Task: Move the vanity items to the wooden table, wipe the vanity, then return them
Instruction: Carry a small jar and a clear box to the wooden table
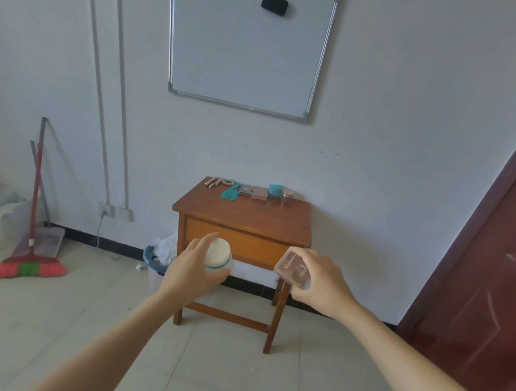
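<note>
Wooden table (242, 216) stood at our twelve o'clock, several vanity items (258, 192) already lined along its far edge; our left hand (191, 269) curled round a white jar (219, 256), our right hand (322, 283) pinched a clear eyeshadow case (293, 269), both undelivered; wiping and returning remained, we judged

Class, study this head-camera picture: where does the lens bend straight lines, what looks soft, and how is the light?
Head view: whiteboard frame and wall pipes bow from wide-angle distortion; small items on the wooden table look soft; light is even, shadows faint.
</note>
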Demonstrator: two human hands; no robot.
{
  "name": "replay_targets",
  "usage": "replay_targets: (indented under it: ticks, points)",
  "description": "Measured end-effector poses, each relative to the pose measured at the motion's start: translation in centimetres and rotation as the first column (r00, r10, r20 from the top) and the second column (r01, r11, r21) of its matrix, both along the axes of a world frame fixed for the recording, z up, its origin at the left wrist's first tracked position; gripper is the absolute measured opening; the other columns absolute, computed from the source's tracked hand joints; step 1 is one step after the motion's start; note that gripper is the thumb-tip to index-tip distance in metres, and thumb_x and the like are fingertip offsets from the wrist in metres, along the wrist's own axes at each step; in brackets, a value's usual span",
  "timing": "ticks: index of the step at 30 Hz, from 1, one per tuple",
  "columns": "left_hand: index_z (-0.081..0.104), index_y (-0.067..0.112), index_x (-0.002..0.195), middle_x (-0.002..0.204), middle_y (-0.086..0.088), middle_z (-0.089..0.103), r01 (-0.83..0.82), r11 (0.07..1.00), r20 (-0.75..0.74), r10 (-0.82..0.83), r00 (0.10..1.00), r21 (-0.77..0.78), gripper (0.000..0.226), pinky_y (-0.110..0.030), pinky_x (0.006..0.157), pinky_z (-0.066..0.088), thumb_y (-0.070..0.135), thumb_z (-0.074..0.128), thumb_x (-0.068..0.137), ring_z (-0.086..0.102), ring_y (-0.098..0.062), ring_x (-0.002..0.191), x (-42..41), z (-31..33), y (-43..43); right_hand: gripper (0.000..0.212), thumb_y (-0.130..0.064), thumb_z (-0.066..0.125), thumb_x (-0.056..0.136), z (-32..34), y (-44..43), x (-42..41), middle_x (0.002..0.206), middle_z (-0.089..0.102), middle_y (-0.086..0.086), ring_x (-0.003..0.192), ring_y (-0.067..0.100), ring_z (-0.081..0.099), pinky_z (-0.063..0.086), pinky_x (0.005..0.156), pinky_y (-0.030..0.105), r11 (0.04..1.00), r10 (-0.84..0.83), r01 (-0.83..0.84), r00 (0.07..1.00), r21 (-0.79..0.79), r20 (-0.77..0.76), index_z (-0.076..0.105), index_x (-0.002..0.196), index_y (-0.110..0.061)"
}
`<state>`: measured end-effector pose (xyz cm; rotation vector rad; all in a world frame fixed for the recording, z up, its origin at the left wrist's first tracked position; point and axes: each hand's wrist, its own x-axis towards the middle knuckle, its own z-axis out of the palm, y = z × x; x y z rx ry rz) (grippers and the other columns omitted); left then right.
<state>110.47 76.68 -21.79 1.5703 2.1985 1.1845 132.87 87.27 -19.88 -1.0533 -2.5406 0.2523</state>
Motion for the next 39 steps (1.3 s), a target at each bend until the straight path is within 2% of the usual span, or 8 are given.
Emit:
replay_targets:
  ticks: [3,8,11,20,23,29,34,39]
  points:
    - [0.028,0.025,0.138,0.132,0.0,0.044,0.012,1.0,-0.001,-0.012,1.0,0.02,0.071,-0.027,0.085,0.043,0.038,0.066,0.079,0.045,-0.013,0.107,-2.0,0.3,5.5,0.069,-0.025,0.069,0.074,0.9,4.6,-1.7,0.13,0.046,-0.007,0.111,0.016,0.043,0.04,0.093,0.033,0.999,-0.018,0.018,1.0,0.035,0.015,0.034,0.133,-0.032]
    - [0.028,0.027,0.138,0.131,0.002,0.045,0.062,0.998,0.014,-0.062,0.998,0.03,0.071,-0.028,0.085,0.047,0.039,0.066,0.079,0.045,-0.008,0.103,-5.1,1.2,15.5,0.07,-0.024,0.069,0.076,2.2,12.7,-4.4,0.133,0.043,-0.007,0.114,0.012,0.041,0.037,0.092,0.023,0.998,-0.058,0.057,0.997,0.016,0.053,0.032,0.136,-0.03]
    - [0.028,0.028,0.138,0.13,0.004,0.045,0.101,0.995,0.023,-0.101,0.995,0.012,0.071,-0.025,0.082,0.048,0.039,0.066,0.079,0.046,-0.007,0.1,-6.4,0.6,20.9,0.07,-0.024,0.069,0.076,1.6,17.3,-5.4,0.131,0.044,-0.008,0.113,0.011,0.041,0.039,0.092,0.023,0.994,-0.108,0.109,0.993,-0.002,0.036,0.032,0.135,-0.03]
    - [0.029,0.025,0.138,0.133,0.003,0.044,0.196,0.965,0.065,-0.187,0.98,-0.173,0.071,-0.026,0.086,0.048,0.04,0.065,0.079,0.051,-0.015,0.109,-5.7,-5.9,32.0,0.069,-0.02,0.066,0.072,-4.6,28.4,-3.4,0.128,0.047,-0.003,0.113,0.019,0.044,0.039,0.094,0.03,0.937,-0.301,0.305,0.952,-0.169,0.049,0.036,0.133,-0.029]
    - [0.029,0.026,0.138,0.131,0.004,0.045,0.183,0.969,0.078,-0.173,0.982,-0.164,0.07,-0.025,0.085,0.048,0.039,0.064,0.08,0.051,-0.013,0.107,-4.4,-5.5,36.5,0.067,-0.022,0.065,0.074,-4.5,32.6,-2.3,0.125,0.047,-0.003,0.11,0.018,0.043,0.038,0.092,0.028,0.94,-0.299,0.305,0.952,-0.154,0.065,0.034,0.133,-0.031]
    - [0.03,0.027,0.138,0.13,0.003,0.047,0.154,0.981,0.081,-0.145,0.986,-0.122,0.07,-0.024,0.086,0.046,0.041,0.066,0.079,0.05,-0.012,0.108,-1.1,-4.6,46.5,0.066,-0.02,0.068,0.074,-3.7,43.2,-0.4,0.125,0.05,-0.001,0.11,0.018,0.047,0.042,0.091,0.031,0.953,-0.269,0.265,0.963,-0.146,-0.01,0.038,0.132,-0.027]
    - [0.031,0.028,0.137,0.13,0.004,0.048,0.111,0.979,0.084,-0.098,0.992,-0.169,0.07,-0.025,0.091,0.041,0.04,0.066,0.079,0.042,-0.012,0.115,0.5,-6.4,51.7,0.065,-0.022,0.066,0.072,-5.5,49.5,0.7,0.123,0.05,-0.003,0.108,0.017,0.048,0.043,0.09,0.033,0.946,-0.248,0.242,0.969,-0.214,0.002,0.038,0.131,-0.03]
    - [0.03,0.027,0.138,0.132,0.004,0.047,0.046,0.955,0.038,-0.036,0.999,-0.294,0.069,-0.028,0.095,0.04,0.041,0.064,0.08,0.036,-0.014,0.121,-0.5,-9.6,54.3,0.066,-0.024,0.066,0.074,-8.6,53.1,-0.2,0.125,0.049,-0.003,0.109,0.016,0.046,0.042,0.09,0.029,0.926,-0.227,0.224,0.974,-0.303,0.027,0.036,0.133,-0.029]
